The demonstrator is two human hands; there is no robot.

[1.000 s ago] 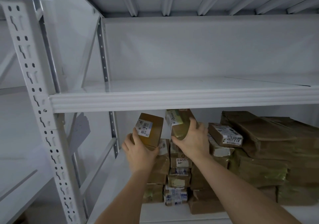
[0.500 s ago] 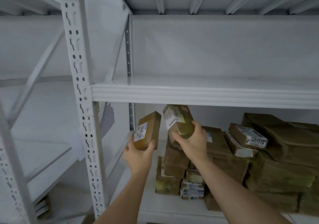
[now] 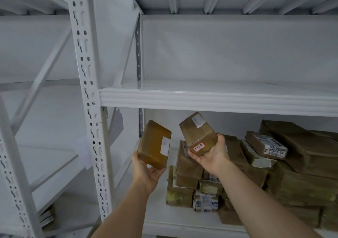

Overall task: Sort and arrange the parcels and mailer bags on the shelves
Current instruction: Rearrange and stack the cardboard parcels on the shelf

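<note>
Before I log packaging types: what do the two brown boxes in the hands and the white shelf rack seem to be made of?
The brown box in the left hand looks like cardboard under glossy clear tape: it shows a yellowish sheen. The brown box in the right hand looks like matte, creased cardboard with paper labels. The white shelf rack seems to be painted metal, judging by its punched slotted upright and ribbed beam.

- The left hand point(image 3: 146, 171) hides the lower corner of the brown parcel point(image 3: 154, 144) it holds; its white label is too blurred to read.
- The right hand point(image 3: 210, 155) covers the underside of the tilted parcel point(image 3: 198, 133).
- The stacked parcels point(image 3: 301, 173) run off the frame's right edge.
- At lower left, flat items point(image 3: 46, 215) sit half hidden behind the shelf post point(image 3: 87, 91).
</note>
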